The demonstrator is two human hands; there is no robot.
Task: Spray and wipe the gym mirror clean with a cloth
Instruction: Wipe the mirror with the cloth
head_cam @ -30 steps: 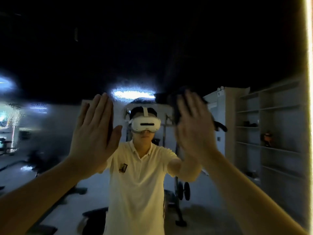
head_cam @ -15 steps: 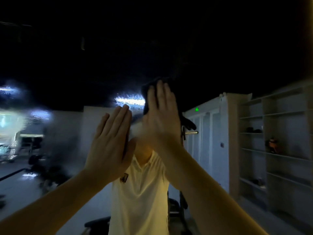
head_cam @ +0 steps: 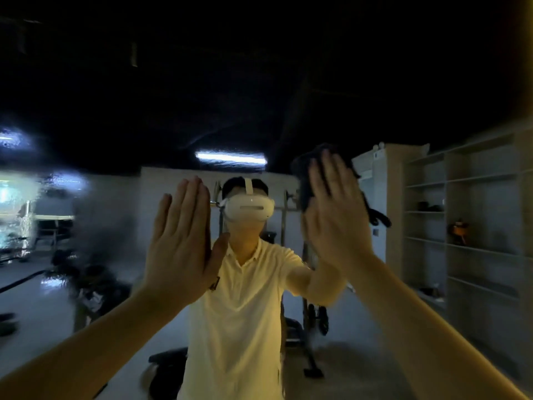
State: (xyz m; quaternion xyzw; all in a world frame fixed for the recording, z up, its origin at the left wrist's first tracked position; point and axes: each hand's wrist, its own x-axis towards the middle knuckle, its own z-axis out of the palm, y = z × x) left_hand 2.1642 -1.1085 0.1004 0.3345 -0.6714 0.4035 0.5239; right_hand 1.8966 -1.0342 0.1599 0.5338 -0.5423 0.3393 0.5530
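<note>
Pressing the cloth (head_cam: 301, 183) flat, right fingers (head_cam: 331, 174) cover it.

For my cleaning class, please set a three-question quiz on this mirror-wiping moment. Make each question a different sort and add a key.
1. True or false: the left hand holds a spray bottle.
2. The dark cloth is pressed to the mirror by: A) the left hand; B) the right hand; C) neither hand.
3. Fill in: the hazy patch on the glass lies on the ___ side of the picture.

Key: 1 false, its fingers are straight and it holds nothing; 2 B; 3 left.
</note>
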